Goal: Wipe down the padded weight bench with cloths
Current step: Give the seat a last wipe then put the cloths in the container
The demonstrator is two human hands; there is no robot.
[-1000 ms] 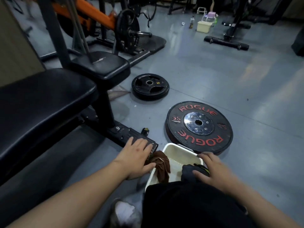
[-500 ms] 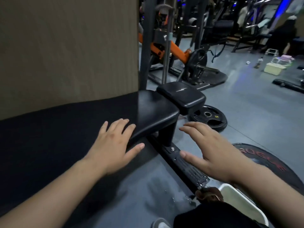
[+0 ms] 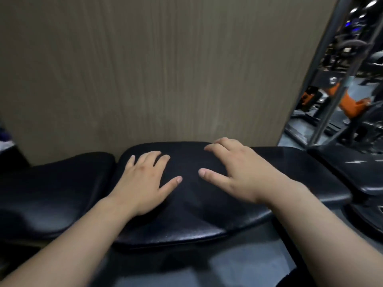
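Right, both hands are over the work now: the padded weight bench (image 3: pixel 186 220) lies directly ahead of the person. Its long axis runs left to right across the view, with the far edge tucked against the wood-grain panel (image 3: pixel 145 69) and the near edge overhanging the grey floor (image 3: pixel 238 266). The left hand (image 3: pixel 143 183) is planted flat on the long middle pad, left of its centre, fingers fanned and thumb swung out to the right, forearm coming in low from the near left. The right hand (image 3: pixel 246 175) sits just beside it, closer to the far edge. Its fingers are spread too but arched, tips pointing left and down at the vinyl; whether that palm actually touches the pad, I cannot tell. The two thumbs are near each other, not touching. Neither hand pinches or holds anything, and no cloth shows anywhere in view, so by my reading the wiping proper is not yet under way. Across a narrow gap, the separate left pad (image 3: pixel 56 193) lies nearer the left hand. The rest of the middle pad stretches off to the right, nearer the right hand, ending beside another black pad (image 3: pixel 352 168). Strokes along the length would suit, each hand taking its own side, once a cloth is in hand.
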